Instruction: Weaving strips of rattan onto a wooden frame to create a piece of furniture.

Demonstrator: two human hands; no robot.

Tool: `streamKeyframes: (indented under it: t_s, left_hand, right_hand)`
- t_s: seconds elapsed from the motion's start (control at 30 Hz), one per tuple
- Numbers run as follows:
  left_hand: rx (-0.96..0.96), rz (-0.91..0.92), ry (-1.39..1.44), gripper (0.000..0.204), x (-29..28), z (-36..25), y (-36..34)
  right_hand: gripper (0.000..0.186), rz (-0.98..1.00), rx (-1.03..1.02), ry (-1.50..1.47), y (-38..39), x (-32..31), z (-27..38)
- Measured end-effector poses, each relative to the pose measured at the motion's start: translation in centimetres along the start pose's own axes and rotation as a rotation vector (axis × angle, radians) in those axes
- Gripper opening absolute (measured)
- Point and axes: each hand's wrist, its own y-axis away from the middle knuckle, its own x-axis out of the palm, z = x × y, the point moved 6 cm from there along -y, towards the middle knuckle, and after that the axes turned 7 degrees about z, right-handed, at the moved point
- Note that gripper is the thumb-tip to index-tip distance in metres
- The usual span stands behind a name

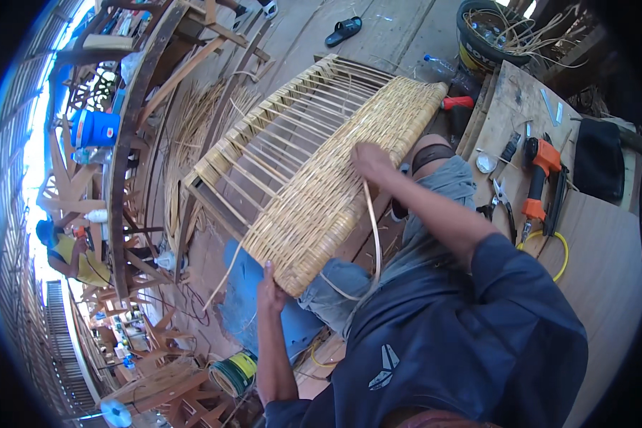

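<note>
A wooden frame panel (314, 178), partly woven with pale rattan strips, lies tilted across my lap, its far part showing bare parallel rods. My left hand (271, 289) grips the panel's near lower-left corner, thumb at the edge. My right hand (371, 160) is closed on the woven band toward its right side; what the fingertips hold is hidden. A long loose strip (374, 235) hangs from just below that hand and loops down by my legs. Another loose strand (225, 274) trails from the left end of the weave.
At right, a board (588, 264) bears an orange-black air tool (538, 178), pliers (499, 196) and a black pouch (595, 157). A bucket of strips (492, 36) and a sandal (342, 31) lie beyond. Wooden chair frames, a blue cooler (93, 128) and a co-worker (85, 264) are left.
</note>
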Motion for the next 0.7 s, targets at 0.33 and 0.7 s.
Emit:
streamKeyframes:
  t_s: [0.33,0.7]
  left_hand:
    - [-0.164,-0.1,-0.004,0.072,0.0,2.8,2.2]
    - [-0.151,-0.233,-0.102,0.062,-0.8,3.0,2.6]
  right_hand:
    - [0.026,0.075,0.086,0.467,-7.3,2.8,-4.5]
    - [0.027,0.105,0.109,0.432,-10.1,1.3,-5.5]
